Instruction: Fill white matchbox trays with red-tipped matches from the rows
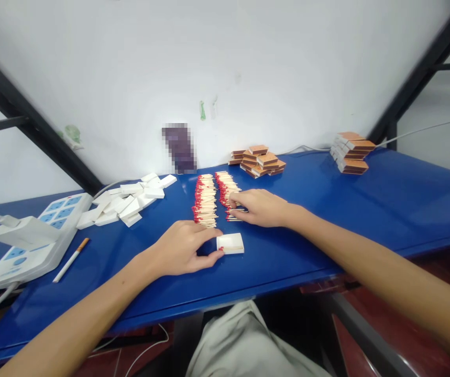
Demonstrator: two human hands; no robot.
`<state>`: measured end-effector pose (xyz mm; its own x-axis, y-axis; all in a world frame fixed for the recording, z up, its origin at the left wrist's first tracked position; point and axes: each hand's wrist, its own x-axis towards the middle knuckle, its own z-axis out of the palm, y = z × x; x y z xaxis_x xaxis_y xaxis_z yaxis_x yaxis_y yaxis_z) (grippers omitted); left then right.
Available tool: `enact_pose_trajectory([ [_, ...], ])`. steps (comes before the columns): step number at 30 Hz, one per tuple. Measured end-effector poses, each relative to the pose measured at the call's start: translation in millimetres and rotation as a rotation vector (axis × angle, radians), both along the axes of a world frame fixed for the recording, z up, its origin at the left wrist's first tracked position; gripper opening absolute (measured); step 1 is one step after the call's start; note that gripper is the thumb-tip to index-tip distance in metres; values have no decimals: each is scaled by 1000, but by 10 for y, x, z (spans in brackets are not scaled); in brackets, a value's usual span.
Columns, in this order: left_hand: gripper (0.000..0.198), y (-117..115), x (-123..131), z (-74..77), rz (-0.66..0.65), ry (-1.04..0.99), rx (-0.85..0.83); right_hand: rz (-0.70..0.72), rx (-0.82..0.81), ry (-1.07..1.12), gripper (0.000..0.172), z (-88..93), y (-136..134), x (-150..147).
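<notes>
My left hand (187, 248) pinches the left end of a white matchbox tray (231, 243) lying on the blue table. A few red-tipped matches show along the tray's near side. My right hand (262, 208) is at the right-hand row of matches (227, 186), thumb and forefinger curled down at its near end. Whether a match is between those fingers I cannot make out. To the left of that row lies a second row of red-headed matches (205, 201), just beyond my left hand.
Several white trays (130, 199) are heaped at the left. Brown matchboxes (262, 161) lie piled at the back, with another stack (352, 153) at the right. A white power strip (47, 235) and a cigarette (70, 260) lie far left. A blurred dark object (180, 148) leans on the wall.
</notes>
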<state>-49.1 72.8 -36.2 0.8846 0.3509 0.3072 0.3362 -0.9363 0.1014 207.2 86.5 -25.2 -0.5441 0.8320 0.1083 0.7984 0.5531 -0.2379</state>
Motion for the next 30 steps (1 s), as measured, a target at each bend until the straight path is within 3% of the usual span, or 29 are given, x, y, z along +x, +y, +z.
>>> enact_pose_trajectory([
  [8,26,-10,9,33,0,-4,2,7,-1,16,18,14,-26,-10],
  [15,26,-24,13,51,12,10,-7,141,14,75,11,13,-63,-3],
  [30,26,-22,3,49,6,6,-3,115,13,51,12,45,-63,40],
])
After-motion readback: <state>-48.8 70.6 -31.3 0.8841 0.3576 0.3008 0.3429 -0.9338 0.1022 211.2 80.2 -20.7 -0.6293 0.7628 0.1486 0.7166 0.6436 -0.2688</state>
